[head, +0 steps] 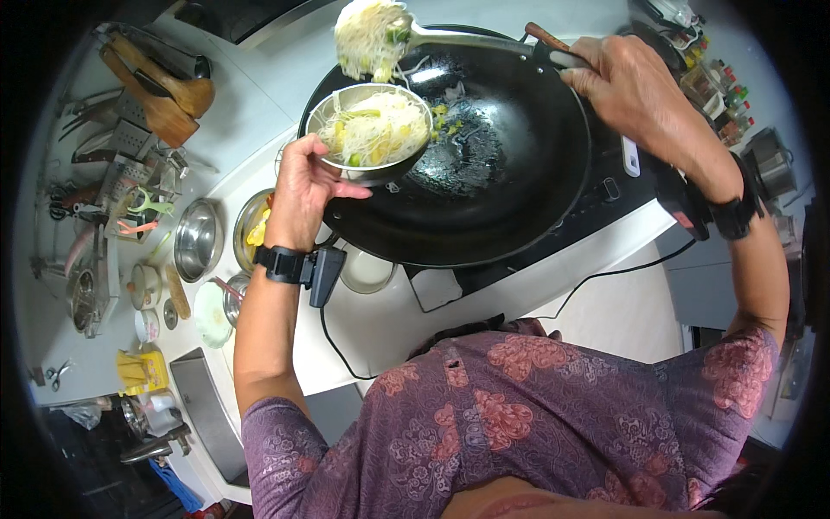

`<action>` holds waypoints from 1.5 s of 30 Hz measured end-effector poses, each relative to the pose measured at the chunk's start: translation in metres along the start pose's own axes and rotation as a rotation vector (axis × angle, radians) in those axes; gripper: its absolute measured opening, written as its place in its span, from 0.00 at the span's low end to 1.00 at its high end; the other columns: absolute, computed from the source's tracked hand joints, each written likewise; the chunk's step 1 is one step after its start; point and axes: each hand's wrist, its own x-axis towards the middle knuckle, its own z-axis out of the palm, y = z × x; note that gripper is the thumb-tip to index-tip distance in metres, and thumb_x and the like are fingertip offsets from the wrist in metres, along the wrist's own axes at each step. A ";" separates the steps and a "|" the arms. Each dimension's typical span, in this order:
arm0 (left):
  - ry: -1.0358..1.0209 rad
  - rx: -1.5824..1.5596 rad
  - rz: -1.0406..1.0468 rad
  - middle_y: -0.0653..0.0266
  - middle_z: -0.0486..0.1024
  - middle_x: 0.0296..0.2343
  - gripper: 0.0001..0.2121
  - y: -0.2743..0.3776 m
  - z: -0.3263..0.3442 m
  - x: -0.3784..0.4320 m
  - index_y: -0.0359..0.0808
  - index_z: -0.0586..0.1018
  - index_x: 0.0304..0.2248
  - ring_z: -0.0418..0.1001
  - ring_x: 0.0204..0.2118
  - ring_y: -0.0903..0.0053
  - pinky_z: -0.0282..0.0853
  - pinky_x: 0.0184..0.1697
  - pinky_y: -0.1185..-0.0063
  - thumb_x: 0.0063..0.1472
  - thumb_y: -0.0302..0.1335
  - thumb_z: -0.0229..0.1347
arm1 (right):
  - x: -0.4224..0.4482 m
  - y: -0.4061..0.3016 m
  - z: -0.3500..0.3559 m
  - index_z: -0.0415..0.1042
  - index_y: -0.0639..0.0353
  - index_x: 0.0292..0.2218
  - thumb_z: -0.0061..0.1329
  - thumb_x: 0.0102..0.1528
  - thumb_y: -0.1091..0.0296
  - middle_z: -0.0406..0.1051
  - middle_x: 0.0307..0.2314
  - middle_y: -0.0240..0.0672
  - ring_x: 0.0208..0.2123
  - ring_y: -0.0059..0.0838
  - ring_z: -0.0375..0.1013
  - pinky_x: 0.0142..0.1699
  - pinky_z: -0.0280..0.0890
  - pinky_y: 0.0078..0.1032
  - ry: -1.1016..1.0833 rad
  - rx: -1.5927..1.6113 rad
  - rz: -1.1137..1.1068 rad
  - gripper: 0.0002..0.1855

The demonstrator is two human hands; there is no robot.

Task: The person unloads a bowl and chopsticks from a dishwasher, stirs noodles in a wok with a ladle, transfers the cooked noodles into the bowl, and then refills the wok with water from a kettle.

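My left hand (303, 188) holds a metal bowl (389, 170) from below, over the left side of a large black wok (519, 207). Thin pale noodles (382, 130) with yellow and green pieces fill the bowl. Gripped in my right hand (626, 84) is the dark handle of a metal spatula or ladle (473, 40). Its head, hidden beneath a heap of the same noodles (371, 39), is above the bowl's far side, and some strands hang down from it. A few yellow-green scraps (444, 120) and an oily film remain in the wok.
The wok stands on a black cooktop (603, 194). Left of it are a steel bowl (198, 240), a bowl with yellow food (253, 224) and a pale green plate (213, 314). Wooden utensils (155, 91) hang at the upper left. A sink (207, 409) lies lower left; bottles (733, 104) stand upper right.
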 end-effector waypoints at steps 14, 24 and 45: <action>-0.111 -0.062 -0.018 0.46 0.70 0.40 0.19 -0.017 0.017 -0.004 0.27 0.68 0.40 0.70 0.41 0.52 0.70 0.33 0.48 0.48 0.30 0.43 | -0.033 -0.017 -0.022 0.72 0.62 0.35 0.52 0.41 0.78 0.67 0.25 0.34 0.27 0.31 0.68 0.32 0.65 0.25 0.406 -0.581 -0.578 0.15; -0.092 0.082 0.056 0.52 0.70 0.42 0.22 0.005 0.007 -0.021 0.28 0.67 0.44 0.72 0.42 0.56 0.76 0.25 0.58 0.49 0.29 0.43 | -0.043 0.068 0.009 0.72 0.70 0.23 0.46 0.50 0.69 0.63 0.11 0.34 0.11 0.22 0.63 0.19 0.59 0.21 -0.444 0.145 0.236 0.11; -0.074 -0.037 0.075 0.45 0.71 0.38 0.21 -0.011 0.025 -0.019 0.20 0.66 0.41 0.74 0.36 0.55 0.76 0.24 0.58 0.49 0.27 0.43 | -0.048 -0.008 0.037 0.72 0.69 0.27 0.50 0.48 0.68 0.69 0.20 0.45 0.24 0.40 0.73 0.29 0.68 0.28 -0.104 0.015 -0.084 0.10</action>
